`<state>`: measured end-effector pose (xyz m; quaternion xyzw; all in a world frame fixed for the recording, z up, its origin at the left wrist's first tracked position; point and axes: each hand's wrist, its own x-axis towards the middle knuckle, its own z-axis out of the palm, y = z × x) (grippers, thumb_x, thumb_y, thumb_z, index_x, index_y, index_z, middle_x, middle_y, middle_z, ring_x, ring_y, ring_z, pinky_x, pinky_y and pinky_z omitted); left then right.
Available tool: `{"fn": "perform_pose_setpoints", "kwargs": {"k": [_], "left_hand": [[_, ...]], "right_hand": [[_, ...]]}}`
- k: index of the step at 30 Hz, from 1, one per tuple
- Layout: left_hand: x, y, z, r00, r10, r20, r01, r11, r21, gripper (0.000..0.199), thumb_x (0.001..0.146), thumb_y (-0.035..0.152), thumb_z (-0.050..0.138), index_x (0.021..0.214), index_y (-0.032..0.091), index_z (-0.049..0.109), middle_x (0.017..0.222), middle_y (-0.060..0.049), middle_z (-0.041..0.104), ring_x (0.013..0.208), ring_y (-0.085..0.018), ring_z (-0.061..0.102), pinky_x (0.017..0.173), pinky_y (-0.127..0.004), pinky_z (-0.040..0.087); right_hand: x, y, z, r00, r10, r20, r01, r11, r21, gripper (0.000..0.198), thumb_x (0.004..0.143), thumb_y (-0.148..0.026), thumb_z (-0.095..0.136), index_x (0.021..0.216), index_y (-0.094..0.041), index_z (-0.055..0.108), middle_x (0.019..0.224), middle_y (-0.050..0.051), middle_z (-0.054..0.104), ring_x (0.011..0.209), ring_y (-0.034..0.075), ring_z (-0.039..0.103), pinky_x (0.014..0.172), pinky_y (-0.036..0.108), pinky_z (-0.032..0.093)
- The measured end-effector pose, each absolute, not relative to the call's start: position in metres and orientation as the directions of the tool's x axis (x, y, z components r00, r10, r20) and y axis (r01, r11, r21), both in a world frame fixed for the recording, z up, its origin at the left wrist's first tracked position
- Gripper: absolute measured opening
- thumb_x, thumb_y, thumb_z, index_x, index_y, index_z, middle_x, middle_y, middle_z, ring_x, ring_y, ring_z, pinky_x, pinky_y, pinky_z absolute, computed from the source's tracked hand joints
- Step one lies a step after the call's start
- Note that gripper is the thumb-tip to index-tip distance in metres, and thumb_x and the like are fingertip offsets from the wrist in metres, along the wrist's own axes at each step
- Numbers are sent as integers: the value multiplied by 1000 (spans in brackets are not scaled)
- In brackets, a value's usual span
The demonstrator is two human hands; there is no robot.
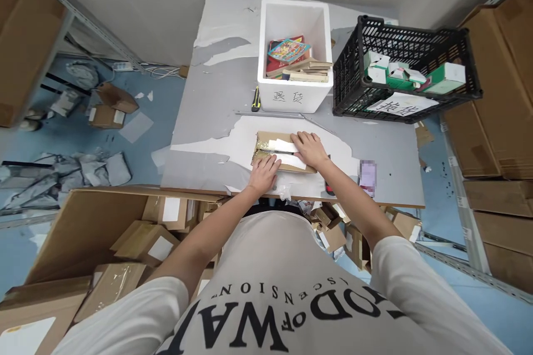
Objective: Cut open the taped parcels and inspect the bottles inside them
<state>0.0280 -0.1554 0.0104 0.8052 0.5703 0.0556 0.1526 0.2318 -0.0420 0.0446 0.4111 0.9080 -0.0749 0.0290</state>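
Observation:
A small cardboard box [287, 161] lies on the table in front of me, with white label strips and shiny clear tape on its top. A lengthwise gap shows between its top flaps. My left hand [265, 173] has its fingers curled over the near left edge. My right hand [310, 148] grips the right part, fingers over the far flap and thumb near the gap. What is inside the box cannot be seen. Crumpled clear plastic [284, 191] sits at the table's front edge. Beside my right forearm is a partly hidden red and black object [330, 190].
Behind the box stand a white foam bin [291, 97] of books and a black crate [347, 80] holding green-white boxes. A yellow-black utility knife [256, 99] lies beside the bin. A blurred purple item [367, 177] is at right. Cardboard boxes [144, 241] crowd below the table.

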Motion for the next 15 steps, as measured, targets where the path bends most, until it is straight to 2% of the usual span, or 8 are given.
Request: {"fn": "perform_pose_setpoints", "kwargs": {"k": [5, 7, 9, 11, 13, 15], "left_hand": [[29, -156, 9, 339, 939, -49, 901, -309, 305, 59, 85, 24, 46, 143, 19, 42, 151, -13, 41, 141, -29, 34, 111, -48, 25], [29, -157, 7, 338, 940, -41, 903, -311, 297, 59, 84, 24, 47, 143, 18, 42, 151, -13, 40, 140, -29, 35, 111, -48, 27], [30, -159, 6, 339, 940, -37, 905, -315, 284, 59, 84, 23, 47, 142, 18, 42, 151, -13, 40, 140, -29, 35, 111, -48, 28], [30, -160, 4, 340, 940, -34, 908, -319, 272, 58, 84, 23, 47, 142, 19, 42, 152, -12, 39, 140, -28, 35, 111, -48, 28], [30, -163, 4, 339, 940, -31, 910, -319, 265, 58, 84, 22, 46, 142, 19, 41, 152, -12, 39, 141, -28, 34, 111, -49, 27], [30, -165, 4, 337, 941, -33, 911, -318, 262, 59, 84, 21, 46, 143, 19, 41, 152, -12, 39, 141, -28, 33, 112, -49, 27]], "right_hand": [[231, -41, 49, -705, 683, -194, 700, 714, -29, 52, 96, -25, 33, 144, -5, 34, 150, 26, 35, 135, 37, 35, 106, 51, 27], [234, -32, 59, -687, 682, -250, 712, 700, -46, 49, 98, -23, 26, 142, -8, 38, 143, 23, 46, 125, 34, 48, 99, 46, 37], [235, -16, 73, -629, 720, -292, 765, 640, -71, 45, 99, -27, 24, 137, -15, 45, 129, 19, 60, 107, 30, 60, 88, 42, 44], [236, 7, 82, -552, 784, -285, 830, 548, -102, 43, 99, -36, 26, 127, -20, 54, 115, 14, 67, 97, 29, 64, 82, 40, 46], [236, 28, 81, -460, 853, -246, 888, 437, -145, 43, 98, -45, 30, 116, -22, 62, 110, 13, 68, 99, 29, 62, 82, 39, 46], [235, 43, 68, -348, 911, -220, 931, 309, -194, 42, 95, -50, 39, 112, -21, 64, 114, 13, 66, 105, 30, 60, 85, 39, 45]]}}
